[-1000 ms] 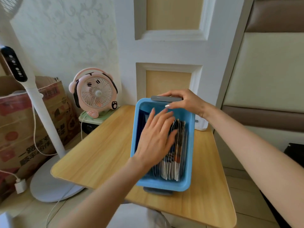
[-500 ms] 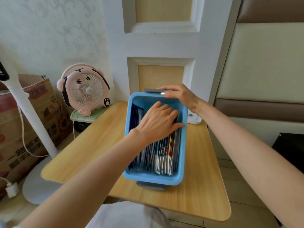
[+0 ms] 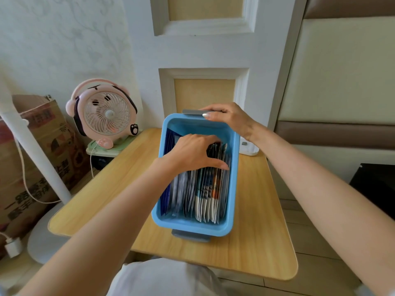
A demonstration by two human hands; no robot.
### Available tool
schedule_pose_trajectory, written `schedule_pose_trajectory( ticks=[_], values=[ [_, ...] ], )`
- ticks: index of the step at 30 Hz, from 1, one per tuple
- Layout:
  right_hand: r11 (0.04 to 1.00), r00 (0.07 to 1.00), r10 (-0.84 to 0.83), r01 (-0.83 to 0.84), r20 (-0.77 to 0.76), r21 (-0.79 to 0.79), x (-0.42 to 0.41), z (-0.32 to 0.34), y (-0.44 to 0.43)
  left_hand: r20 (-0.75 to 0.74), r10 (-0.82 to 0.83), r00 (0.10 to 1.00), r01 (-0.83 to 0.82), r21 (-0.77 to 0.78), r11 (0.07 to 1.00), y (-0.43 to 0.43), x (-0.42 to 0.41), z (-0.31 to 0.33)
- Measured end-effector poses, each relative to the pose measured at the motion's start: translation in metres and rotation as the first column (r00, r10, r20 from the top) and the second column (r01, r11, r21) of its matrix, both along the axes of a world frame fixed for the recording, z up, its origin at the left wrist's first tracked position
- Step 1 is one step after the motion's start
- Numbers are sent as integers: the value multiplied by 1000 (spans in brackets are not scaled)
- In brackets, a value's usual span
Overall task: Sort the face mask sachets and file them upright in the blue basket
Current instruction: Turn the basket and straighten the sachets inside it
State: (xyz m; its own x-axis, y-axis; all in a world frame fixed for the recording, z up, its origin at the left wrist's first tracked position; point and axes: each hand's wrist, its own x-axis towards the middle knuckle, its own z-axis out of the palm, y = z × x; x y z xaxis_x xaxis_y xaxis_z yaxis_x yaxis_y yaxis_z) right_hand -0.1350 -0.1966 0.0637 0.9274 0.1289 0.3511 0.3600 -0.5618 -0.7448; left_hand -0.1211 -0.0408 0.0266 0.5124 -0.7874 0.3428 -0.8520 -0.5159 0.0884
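The light wooden table (image 3: 256,221) carries the rectangular blue plastic basket (image 3: 234,178), in which the flat foil face mask sachets (image 3: 205,195) stand on edge in a row. My right hand (image 3: 228,120) clamps the far grey handle (image 3: 192,112), bracing the basket against sliding. My left hand (image 3: 192,152) reaches in palm-down, fingers curled into the row and thumb across the top edges, gripping sachets to square them.

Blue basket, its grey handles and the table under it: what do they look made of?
The blue basket looks moulded plastic: smooth satin sheen, rounded rim. Its grey handle is likely plastic too, matte. The table shows wood grain, probably laminate rather than solid wood: uniform pattern, rounded edge.
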Motion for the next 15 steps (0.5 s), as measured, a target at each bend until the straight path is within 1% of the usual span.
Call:
schedule_pose_trajectory(
  ticks=[7, 9, 13, 15],
  values=[
    [1000, 1000, -3, 3, 15, 3, 0, -2, 0, -72, 2, 997, -3, -22, 1000, 8, -1, -2],
    [1000, 1000, -8, 8, 16, -1, -1, -1, 1, -68, 4, 998, -5, -9, 1000, 7, -2, 0],
    [1000, 1000, -9, 9, 25, -14, -2, -1, 2, -9, 44, 999, -44, 41, 998, -1, -6, 2],
    [1000, 1000, -14, 15, 27, -14, -2, -1, 1, -43, 51, 998, -49, 45, 998, -2, -6, 3]
  ],
)
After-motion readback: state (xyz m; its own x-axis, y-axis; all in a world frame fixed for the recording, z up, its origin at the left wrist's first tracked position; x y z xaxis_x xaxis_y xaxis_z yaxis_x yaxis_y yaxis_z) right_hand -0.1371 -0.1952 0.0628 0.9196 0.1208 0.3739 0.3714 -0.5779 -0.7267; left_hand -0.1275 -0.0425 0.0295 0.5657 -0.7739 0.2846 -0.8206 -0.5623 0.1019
